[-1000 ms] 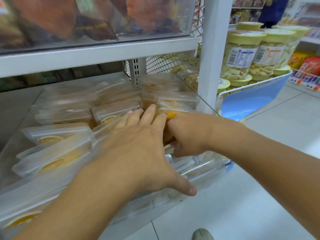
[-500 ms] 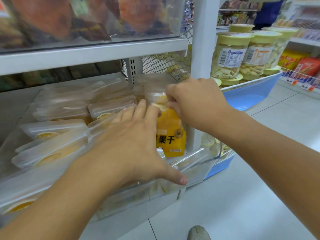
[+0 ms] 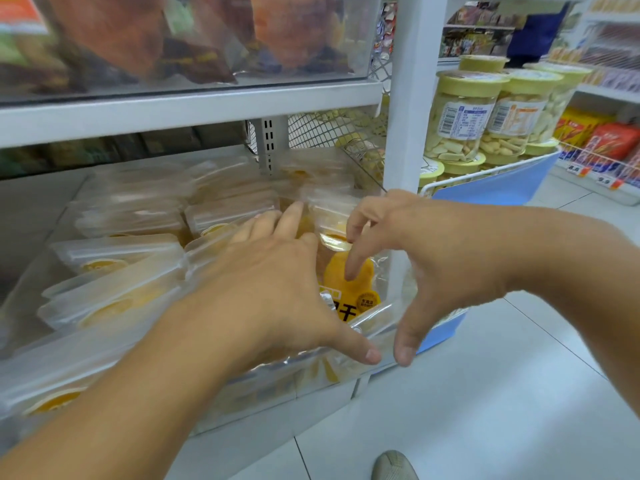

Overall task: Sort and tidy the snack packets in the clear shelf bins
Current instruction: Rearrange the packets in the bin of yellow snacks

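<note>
So the landmark here is the white shelf post [image 3: 412,98] running down the middle-right of the view. Just left of it, at its foot, one yellow snack packet [image 3: 349,275] stands upright at the right end of the clear bin [image 3: 277,382], with dark printed characters on its front and a clear top section.

The left hand [image 3: 273,296] comes in from lower left of the post and lies flat, fingers straight and spread, on the packets just left of the yellow one; its thumb sticks out toward the post, along the bin's front wall. The right hand [image 3: 426,251] is right in front of the post, also spread out: index finger pointing down and touching the yellow packet's face, thumb hanging low near the bin's front edge, close to the left thumb but not touching it. The other right fingers curl loosely above the packet's top. It doesn't look like it's gripping anything.

Left of the post, the rest of the bin is packed with rows of pale translucent packets [image 3: 128,289] leaning back, yellow showing through them. Higher up on that side, an upper bin [image 3: 207,77] holds blurry reddish-brown bags. Right of the post, yellow-lidded jars [image 3: 464,116] are stacked in a blue-fronted basket [image 3: 502,188]. Below the post, a shoe tip [image 3: 394,465] pokes in on the tiled floor.
</note>
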The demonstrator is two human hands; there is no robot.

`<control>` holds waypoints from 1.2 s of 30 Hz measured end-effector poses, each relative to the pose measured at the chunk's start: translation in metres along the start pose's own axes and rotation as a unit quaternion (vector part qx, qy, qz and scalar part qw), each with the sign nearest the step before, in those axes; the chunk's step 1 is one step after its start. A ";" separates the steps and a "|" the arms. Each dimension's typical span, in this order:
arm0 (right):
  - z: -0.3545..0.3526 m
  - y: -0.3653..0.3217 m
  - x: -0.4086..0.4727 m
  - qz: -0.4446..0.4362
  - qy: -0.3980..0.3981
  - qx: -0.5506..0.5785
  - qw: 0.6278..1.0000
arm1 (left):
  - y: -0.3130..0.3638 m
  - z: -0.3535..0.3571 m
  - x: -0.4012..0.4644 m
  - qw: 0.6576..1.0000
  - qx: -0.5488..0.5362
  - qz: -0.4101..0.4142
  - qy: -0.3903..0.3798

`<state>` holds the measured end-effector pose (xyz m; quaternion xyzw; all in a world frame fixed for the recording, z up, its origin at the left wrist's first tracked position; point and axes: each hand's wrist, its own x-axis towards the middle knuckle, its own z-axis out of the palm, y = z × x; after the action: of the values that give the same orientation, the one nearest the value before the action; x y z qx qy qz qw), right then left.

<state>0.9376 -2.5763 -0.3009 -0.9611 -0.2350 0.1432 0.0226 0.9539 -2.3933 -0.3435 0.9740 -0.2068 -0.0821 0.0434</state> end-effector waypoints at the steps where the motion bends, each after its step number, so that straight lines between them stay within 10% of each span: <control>1: 0.003 0.000 0.003 -0.008 0.005 -0.027 1.000 | 0.000 0.000 0.000 1.000 -0.001 0.002 0.001; 17: 0.025 0.018 0.030 0.064 0.223 -0.195 0.953 | 0.003 -0.001 -0.007 0.990 -0.034 0.054 0.124; 22: 0.025 0.020 0.033 0.055 0.256 -0.159 0.952 | -0.009 -0.027 0.011 0.964 -0.209 0.024 0.162; 36: 0.023 0.017 0.024 0.070 0.214 -0.138 0.964 | -0.003 -0.011 0.065 0.978 0.106 0.086 0.160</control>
<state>0.9586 -2.5810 -0.3313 -0.9772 -0.1744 -0.0986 -0.0708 1.0156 -2.4167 -0.3425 0.9521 -0.2881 0.1009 -0.0210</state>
